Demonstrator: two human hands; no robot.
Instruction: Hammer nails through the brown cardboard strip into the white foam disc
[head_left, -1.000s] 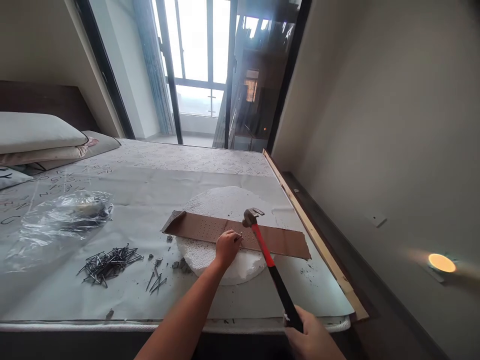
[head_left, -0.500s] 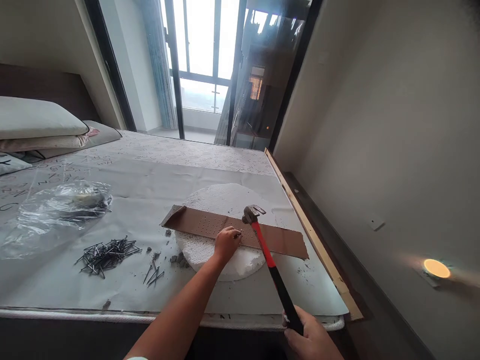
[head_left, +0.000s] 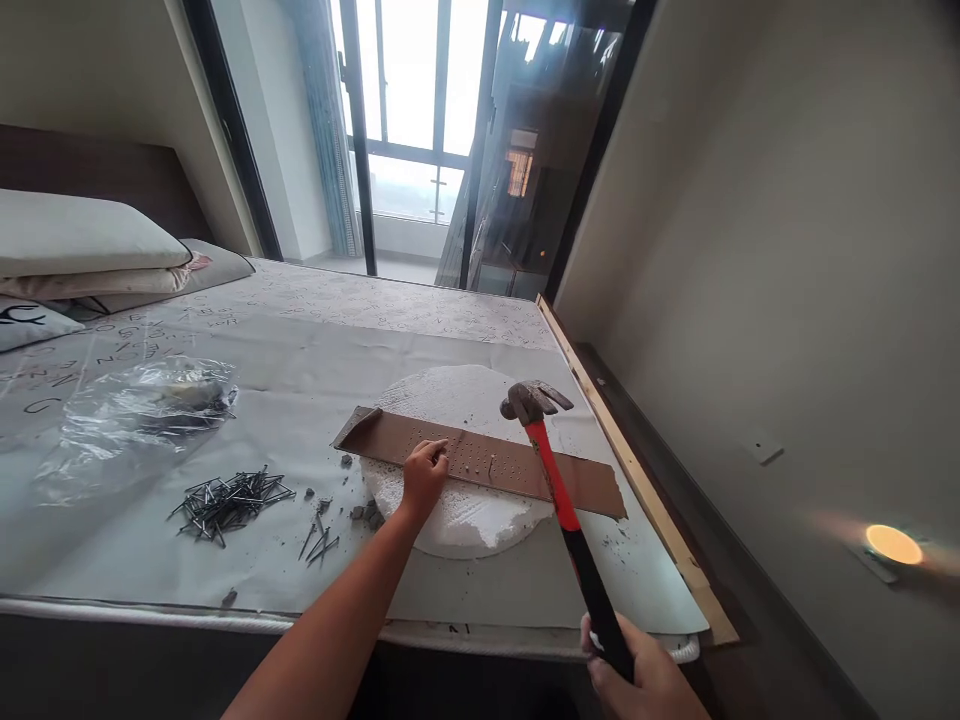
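Red-black hammer (head_left: 553, 475) clamped low in right hand (head_left: 651, 668), likely for leverage. Left hand (head_left: 424, 480) curled over cardboard (head_left: 592, 485), can't tell if gripping. Foam (head_left: 480, 530) underneath, probably backing, toward mattress's (head_left: 420, 305) near-right corner.

The right grip (head_left: 637, 665) holds a hammer (head_left: 559, 485) over a brown strip (head_left: 471, 461); the left grip (head_left: 425, 473) is at the strip, nails (head_left: 229, 503) heaped farther left.

Beyond dark-framed glass doors (head_left: 551, 150) a window (head_left: 412, 80) shines white, and a lamp (head_left: 894, 545) glows on the wall (head_left: 795, 250)
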